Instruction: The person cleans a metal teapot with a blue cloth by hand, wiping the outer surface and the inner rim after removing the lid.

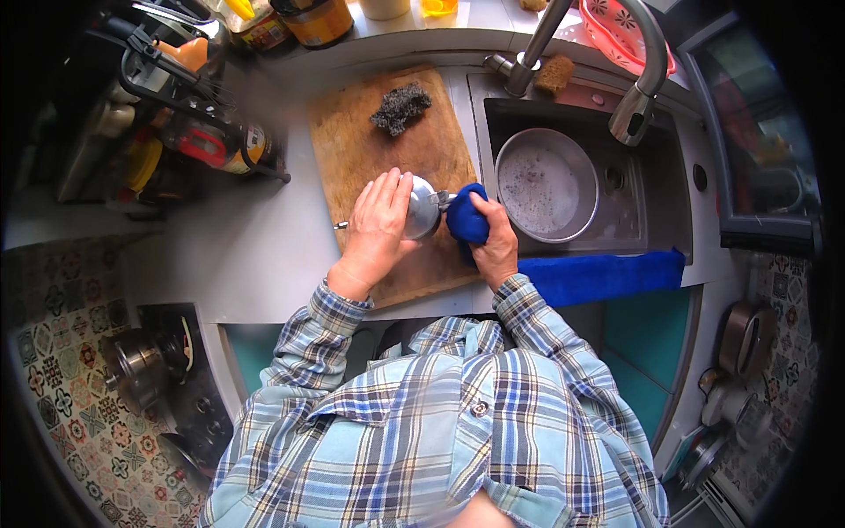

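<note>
My left hand [379, 221] lies with its fingers flat together on a round, shiny metal object [421, 208] above the wooden cutting board [370, 148]; whether it is a lid or a bowl I cannot tell. A bunched blue cloth [469, 218] is gripped in my right hand [496, 241], just right of that object. Between the cloth and the round metal shows a small metal fitting [442, 199]. A thin metal tip [340, 225] sticks out left of my left hand. Near the board's far end rests a dark steel wool scourer [401, 109].
Right of the board, a round metal pan [546, 185] sits in the sink [667, 198] beneath a curved faucet [630, 119]. Another blue cloth [604, 276] drapes the sink's front edge. A black rack [264, 170] with bottles stands left; jars [317, 23] line the back ledge.
</note>
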`<state>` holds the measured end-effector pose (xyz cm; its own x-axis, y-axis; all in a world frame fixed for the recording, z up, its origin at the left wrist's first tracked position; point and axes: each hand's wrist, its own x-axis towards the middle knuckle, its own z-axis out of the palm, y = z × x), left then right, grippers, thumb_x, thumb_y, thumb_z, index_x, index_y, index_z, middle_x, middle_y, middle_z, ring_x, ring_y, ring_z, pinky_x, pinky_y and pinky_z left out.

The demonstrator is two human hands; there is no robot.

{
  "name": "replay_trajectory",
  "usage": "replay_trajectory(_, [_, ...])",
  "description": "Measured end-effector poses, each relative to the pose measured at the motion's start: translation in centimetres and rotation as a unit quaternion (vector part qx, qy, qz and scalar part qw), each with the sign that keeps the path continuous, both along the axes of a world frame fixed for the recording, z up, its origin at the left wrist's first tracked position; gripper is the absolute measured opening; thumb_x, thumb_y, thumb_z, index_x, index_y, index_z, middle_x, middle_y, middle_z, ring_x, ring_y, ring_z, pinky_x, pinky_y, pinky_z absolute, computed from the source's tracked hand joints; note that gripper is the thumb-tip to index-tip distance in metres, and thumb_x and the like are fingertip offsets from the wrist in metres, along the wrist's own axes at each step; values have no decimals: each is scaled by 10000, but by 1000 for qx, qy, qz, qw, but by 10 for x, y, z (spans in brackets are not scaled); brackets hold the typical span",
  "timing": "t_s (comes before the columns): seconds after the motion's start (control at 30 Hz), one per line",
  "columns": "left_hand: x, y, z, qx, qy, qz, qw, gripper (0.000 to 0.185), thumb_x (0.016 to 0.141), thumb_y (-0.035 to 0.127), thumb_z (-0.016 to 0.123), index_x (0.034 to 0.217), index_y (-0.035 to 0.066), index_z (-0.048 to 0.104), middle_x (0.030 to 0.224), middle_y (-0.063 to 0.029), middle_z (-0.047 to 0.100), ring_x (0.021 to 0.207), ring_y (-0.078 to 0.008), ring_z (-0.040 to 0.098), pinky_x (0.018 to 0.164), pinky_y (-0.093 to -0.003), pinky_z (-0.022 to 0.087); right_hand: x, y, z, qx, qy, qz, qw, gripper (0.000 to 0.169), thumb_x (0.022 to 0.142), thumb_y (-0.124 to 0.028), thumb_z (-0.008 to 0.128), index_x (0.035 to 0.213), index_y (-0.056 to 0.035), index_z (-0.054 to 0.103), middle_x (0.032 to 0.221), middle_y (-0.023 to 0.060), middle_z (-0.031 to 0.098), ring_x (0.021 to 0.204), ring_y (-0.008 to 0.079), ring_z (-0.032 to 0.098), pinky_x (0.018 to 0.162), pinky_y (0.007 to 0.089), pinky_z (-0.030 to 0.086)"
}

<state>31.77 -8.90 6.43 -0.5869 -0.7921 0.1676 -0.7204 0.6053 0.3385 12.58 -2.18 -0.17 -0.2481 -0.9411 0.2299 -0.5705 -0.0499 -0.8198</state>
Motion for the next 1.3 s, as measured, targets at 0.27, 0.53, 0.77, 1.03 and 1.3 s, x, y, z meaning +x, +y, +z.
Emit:
replay_trajectory(0.27, [-2, 0, 5, -2, 2, 6, 1000, 939, 472, 155, 850, 1299, 15, 426, 1293, -204, 465, 1210, -348, 443, 1026, -418, 353, 8, 15, -4, 336, -202, 206, 897, 444, 721, -154, 681, 1116, 16, 572, 939, 129, 660, 861, 254, 637, 805, 329, 497])
replay_trajectory(0.53, [18, 25, 12, -25, 102, 67, 992, 742, 624, 148, 791, 1287, 73, 467, 1275, -189, 478, 1196, -334, 454, 1015, -415, 365, 2, 16, -7, 196, 8, 245, 949, 405, 785, -197, 691, 1130, -23, 570, 973, 121, 641, 833, 214, 634, 764, 297, 506])
replay_trajectory(0.77, [42, 128, -41, 126, 132, 85, 980, 536, 711, 240, 740, 1212, 172, 563, 1303, -234, 402, 1188, -439, 395, 984, -497, 375, -14, -32, 31, 132, -39, 105, 985, 246, 868, -262, 628, 995, -54, 594, 995, 87, 612, 664, 182, 601, 650, 305, 500])
replay_trajectory(1.03, [9, 112, -76, 113, 126, 146, 975, 496, 617, 110, 705, 1075, 135, 516, 1251, -238, 401, 1177, -431, 371, 947, -467, 377, -5, -73, 39, 386, -95, 246, 884, 438, 927, -452, 489, 865, -43, 632, 631, -24, 472, 573, 112, 432, 527, 242, 350])
replay_trajectory(1.3, [55, 123, -97, 228, 483, 271, 801, 350, 726, 3, 554, 1059, 83, 482, 1057, -101, 536, 1015, -276, 534, 894, -340, 432, -14, -46, 28, 321, -317, 179, 875, 472, 924, -502, 463, 932, -48, 590, 568, -67, 297, 491, 49, 264, 461, 222, 216])
